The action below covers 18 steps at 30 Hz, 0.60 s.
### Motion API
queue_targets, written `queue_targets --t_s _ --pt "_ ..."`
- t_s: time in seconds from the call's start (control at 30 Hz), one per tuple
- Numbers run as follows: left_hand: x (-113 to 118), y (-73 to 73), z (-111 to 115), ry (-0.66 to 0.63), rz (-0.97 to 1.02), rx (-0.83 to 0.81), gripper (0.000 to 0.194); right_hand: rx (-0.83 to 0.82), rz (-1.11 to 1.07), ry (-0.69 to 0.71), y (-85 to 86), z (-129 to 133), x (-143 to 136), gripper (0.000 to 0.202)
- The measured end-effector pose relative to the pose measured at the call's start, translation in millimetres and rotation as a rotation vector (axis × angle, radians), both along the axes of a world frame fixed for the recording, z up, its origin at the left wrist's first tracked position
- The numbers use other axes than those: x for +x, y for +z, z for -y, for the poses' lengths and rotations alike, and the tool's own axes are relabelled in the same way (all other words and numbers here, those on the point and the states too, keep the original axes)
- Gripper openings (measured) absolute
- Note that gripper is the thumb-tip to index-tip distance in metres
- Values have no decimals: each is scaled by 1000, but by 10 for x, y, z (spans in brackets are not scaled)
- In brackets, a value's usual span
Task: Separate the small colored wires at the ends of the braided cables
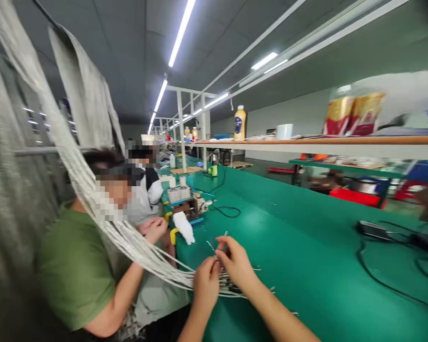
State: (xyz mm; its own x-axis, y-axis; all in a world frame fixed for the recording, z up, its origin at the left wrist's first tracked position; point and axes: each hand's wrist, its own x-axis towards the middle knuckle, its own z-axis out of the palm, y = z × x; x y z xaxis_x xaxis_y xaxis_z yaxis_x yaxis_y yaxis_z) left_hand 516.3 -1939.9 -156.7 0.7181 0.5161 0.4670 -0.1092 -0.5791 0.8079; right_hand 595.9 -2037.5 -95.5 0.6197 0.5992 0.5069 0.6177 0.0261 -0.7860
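Note:
A long bundle of thin white cords (157, 266) hangs down from the upper left and runs onto the green table. My left hand (206, 283) is closed around a cord near the ends of the bundle. Right beside it, my right hand (237, 261) pinches with thumb and fingers at a cord's end. Short pale tips stick up beyond my fingers; the exact grip point is partly hidden. Other loose cord ends lie on the table beneath both hands and poke out to the right of my right wrist.
A co-worker in a green shirt (78, 270) sits close on my left, another person beyond. A small bench machine (187, 204) and a white cloth (184, 228) stand along the left edge of the green table (306, 251). Black cables with an adapter (373, 230) lie right; a shelf (306, 141) runs above.

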Motion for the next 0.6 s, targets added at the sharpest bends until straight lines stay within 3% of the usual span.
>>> queue_targets --t_s 0.13,0.23,0.4,0.53,0.6 --pt "-8 -33 -114 -29 -25 7 34 41 -100 45 7 -113 -26 33" --pt "-39 2 -130 -23 -27 23 35 69 -25 40 41 -100 -53 39" --pt "-25 34 -56 -27 -65 38 33 -44 126 -38 79 7 -52 18" --pt "-138 -9 -189 9 -115 96 36 -101 105 -81 52 -157 -112 15" --pt "-85 -25 -172 40 -88 147 35 -111 137 -125 69 -174 -87 11"
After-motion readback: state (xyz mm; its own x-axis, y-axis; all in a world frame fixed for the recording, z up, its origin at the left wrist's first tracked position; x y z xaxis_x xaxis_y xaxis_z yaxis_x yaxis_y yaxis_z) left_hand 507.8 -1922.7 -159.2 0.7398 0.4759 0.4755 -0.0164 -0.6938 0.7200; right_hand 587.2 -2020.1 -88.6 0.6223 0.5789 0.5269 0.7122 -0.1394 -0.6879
